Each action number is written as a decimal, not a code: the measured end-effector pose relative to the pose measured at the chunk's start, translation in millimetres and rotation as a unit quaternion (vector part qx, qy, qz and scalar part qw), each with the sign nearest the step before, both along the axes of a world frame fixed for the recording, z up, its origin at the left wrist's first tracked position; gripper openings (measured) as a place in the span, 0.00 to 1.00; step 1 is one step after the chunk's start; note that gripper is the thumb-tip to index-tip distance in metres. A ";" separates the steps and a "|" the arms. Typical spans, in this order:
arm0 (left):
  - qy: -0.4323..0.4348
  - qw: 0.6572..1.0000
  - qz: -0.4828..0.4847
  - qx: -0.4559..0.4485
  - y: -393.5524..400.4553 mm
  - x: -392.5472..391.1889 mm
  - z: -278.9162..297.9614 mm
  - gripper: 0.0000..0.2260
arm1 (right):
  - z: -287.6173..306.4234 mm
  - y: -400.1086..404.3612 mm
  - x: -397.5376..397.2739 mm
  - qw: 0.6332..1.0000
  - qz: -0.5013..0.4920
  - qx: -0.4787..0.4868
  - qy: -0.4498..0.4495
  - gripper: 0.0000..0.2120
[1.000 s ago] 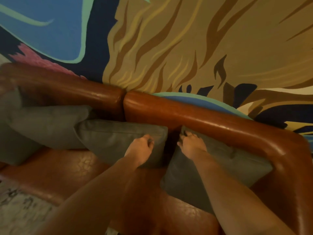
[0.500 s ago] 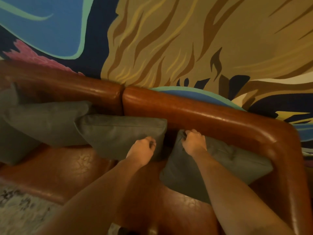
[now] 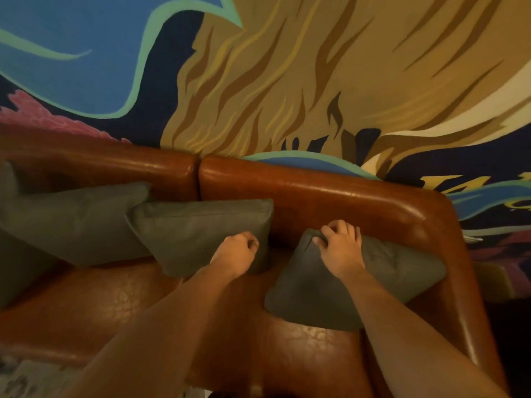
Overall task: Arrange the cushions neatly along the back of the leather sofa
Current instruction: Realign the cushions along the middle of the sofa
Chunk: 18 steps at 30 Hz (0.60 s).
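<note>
Painted wall mural (image 3: 287, 81) in blue, tan, pink, patterned rug (image 3: 26, 377)

Sofa (image 3: 330, 196): glossy reddish-brown leather (crackled seat). Cushions (image 3: 201, 228) on it: plain grey-green. Mural (image 3: 287, 81) behind sofa: tan, blue, navy, pink.

Left hand (image 3: 235, 252) covers the lower right corner of the middle cushion (image 3: 198, 234); its fingertips curl out of sight. Right hand (image 3: 340, 248) hides the top edge of the right cushion (image 3: 402, 271). Far-left cushion (image 3: 5, 179) is cut by the frame edge. Both forearms exit at bottom.
</note>
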<state>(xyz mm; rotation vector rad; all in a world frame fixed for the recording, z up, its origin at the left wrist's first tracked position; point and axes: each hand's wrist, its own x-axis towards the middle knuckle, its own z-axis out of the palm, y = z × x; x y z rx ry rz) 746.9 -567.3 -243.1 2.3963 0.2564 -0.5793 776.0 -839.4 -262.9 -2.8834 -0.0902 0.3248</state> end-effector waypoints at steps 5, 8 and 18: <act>0.025 0.998 -0.051 -0.008 -3.2 -19.1 17.3 0.11 | 23.3 -20.1 -38.7 0.987 -0.109 0.118 -0.002 0.13; 0.027 0.996 -0.081 -0.006 0.2 -29.4 24.3 0.12 | 50.0 -30.1 -60.9 0.971 -0.154 0.175 -0.047 0.04; 0.123 0.992 0.015 0.034 48.6 -42.8 31.0 0.36 | 114.9 -33.1 -121.2 0.836 -0.353 0.362 -0.212 0.05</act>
